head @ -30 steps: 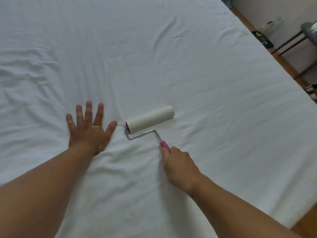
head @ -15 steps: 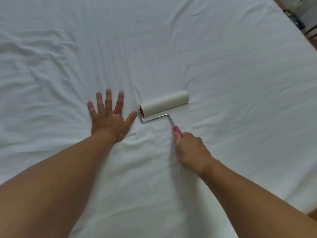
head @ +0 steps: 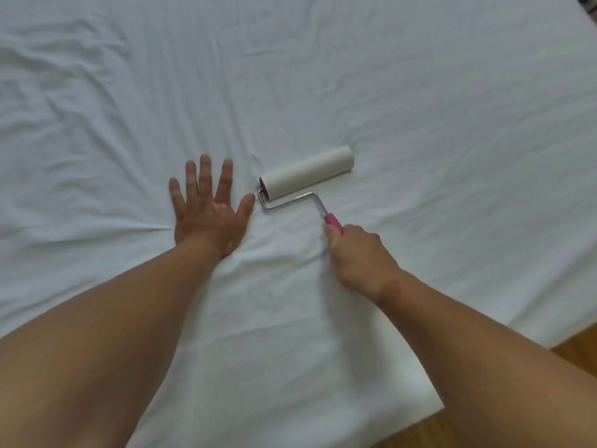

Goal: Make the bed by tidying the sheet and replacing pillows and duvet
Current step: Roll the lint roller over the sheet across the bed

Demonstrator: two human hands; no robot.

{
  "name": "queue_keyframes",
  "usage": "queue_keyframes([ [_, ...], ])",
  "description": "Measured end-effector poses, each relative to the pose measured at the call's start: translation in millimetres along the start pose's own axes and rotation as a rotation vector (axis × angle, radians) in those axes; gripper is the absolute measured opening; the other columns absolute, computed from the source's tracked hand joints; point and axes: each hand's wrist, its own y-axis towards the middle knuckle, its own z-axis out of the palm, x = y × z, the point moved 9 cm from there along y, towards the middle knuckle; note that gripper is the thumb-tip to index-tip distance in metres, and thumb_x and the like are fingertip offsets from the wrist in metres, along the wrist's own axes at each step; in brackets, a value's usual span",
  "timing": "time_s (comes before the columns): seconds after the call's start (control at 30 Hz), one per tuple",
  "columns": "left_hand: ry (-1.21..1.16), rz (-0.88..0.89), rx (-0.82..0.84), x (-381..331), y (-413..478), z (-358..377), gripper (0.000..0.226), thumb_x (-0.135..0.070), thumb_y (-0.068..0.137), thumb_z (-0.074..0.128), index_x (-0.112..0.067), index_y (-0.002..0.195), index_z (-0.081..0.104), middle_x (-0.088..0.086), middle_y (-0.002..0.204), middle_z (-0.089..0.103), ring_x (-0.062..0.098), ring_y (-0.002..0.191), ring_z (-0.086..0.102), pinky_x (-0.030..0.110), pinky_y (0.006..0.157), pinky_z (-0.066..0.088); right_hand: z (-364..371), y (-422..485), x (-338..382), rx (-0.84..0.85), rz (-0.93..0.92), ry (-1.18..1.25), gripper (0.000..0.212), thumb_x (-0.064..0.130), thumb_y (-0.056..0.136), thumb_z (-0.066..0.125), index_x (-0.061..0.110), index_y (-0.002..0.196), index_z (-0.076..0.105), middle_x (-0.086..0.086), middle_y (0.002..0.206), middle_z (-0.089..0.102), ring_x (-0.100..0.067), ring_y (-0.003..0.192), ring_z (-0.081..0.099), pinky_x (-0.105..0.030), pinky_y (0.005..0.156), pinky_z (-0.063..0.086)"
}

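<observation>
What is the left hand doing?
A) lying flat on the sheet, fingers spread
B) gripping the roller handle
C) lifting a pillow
A: the left hand lies palm-down on the sheet, fingers spread; the right hand holds the lint roller by its pink handle.

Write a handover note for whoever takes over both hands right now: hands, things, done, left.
Left hand: rests flat on the sheet, fingers spread, thumb near the lint roller.
Right hand: grips the roller's pink handle; the roll lies on the sheet.
Done: sheet spread out, creases at upper left.
Left: finish rolling and smoothing; pillows and duvet not in view.
</observation>
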Motion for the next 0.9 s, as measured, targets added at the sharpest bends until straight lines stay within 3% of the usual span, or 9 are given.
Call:
queue_keyframes([
  [0.07,-0.003,0.001,-0.007,-1,-12,2,0.074,-0.069,0.096,0.003,-0.035,0.158,-0.016,-0.002,0.167,-0.021,0.021,0.153,-0.021,0.052,0.123,-0.011,7,-51,-55,0.014,0.036,-0.044,0.044,0.058,0.102,0.022,0.022,0.093,0.046,-0.008,0.096,0.06,-0.029,0.082,0.051,-0.04,0.076,0.045],
  [0.17,-0.014,-0.007,-0.056,-6,-35,5,0.071,-0.064,0.099,0.006,-0.032,0.16,-0.009,-0.002,0.169,-0.013,0.019,0.154,-0.015,0.051,0.123,-0.009,13,-128,-117,0.096,0.19,-0.089,0.049,0.068,0.094,0.016,0.027,0.084,0.04,-0.001,0.083,0.057,-0.025,0.074,0.05,-0.041,0.072,0.044],
  [0.3,-0.038,-0.029,-0.071,-14,-65,12,0.069,-0.062,0.1,0.009,-0.032,0.161,-0.006,-0.003,0.169,-0.009,0.017,0.155,-0.012,0.049,0.124,-0.009,12,-101,-96,0.073,0.065,-0.17,0.047,0.06,0.101,0.018,0.023,0.101,0.047,-0.006,0.096,0.059,-0.033,0.091,0.059,-0.042,0.075,0.047],
  [0.43,0.005,-0.075,-0.04,-13,-82,20,0.07,-0.063,0.098,0.007,-0.035,0.159,-0.012,-0.006,0.168,-0.015,0.016,0.154,-0.017,0.047,0.123,-0.011,10,-39,-43,0.011,0.002,0.009,0.052,0.058,0.103,0.026,0.016,0.112,0.055,-0.013,0.11,0.061,-0.036,0.105,0.059,-0.04,0.085,0.045],
  [0.53,0.031,-0.082,-0.016,-12,-91,23,0.07,-0.066,0.097,0.003,-0.036,0.158,-0.017,-0.006,0.168,-0.019,0.017,0.153,-0.02,0.048,0.123,-0.011,16,-57,-72,0.039,-0.042,-0.043,0.049,0.056,0.103,0.024,0.016,0.111,0.051,-0.011,0.107,0.059,-0.035,0.099,0.057,-0.039,0.08,0.043],
  [0.7,-0.015,-0.103,0.018,-30,-133,32,0.073,-0.068,0.096,0.003,-0.034,0.158,-0.017,-0.004,0.167,-0.02,0.018,0.153,-0.021,0.05,0.123,-0.011,24,-151,-177,0.095,0.028,-0.06,0.04,0.061,0.099,0.023,0.027,0.087,0.041,0.0,0.079,0.055,-0.026,0.074,0.053,-0.041,0.073,0.048],
  [0.83,-0.032,-0.111,0.055,-51,-179,43,0.076,-0.07,0.095,0.002,-0.031,0.158,-0.02,-0.001,0.167,-0.023,0.019,0.152,-0.023,0.051,0.123,-0.011,23,-166,-195,0.102,0.018,-0.136,0.038,0.06,0.1,0.021,0.028,0.093,0.042,0.002,0.079,0.052,-0.03,0.084,0.06,-0.04,0.072,0.047],
  [0.9,-0.013,-0.131,0.082,-54,-187,48,0.079,-0.071,0.093,-0.002,-0.03,0.156,-0.024,-0.001,0.165,-0.027,0.019,0.151,-0.026,0.052,0.122,-0.012,22,-154,-178,0.088,-0.046,-0.185,0.041,0.054,0.103,0.018,0.025,0.106,0.047,0.001,0.086,0.051,-0.027,0.08,0.054,-0.039,0.07,0.044],
])
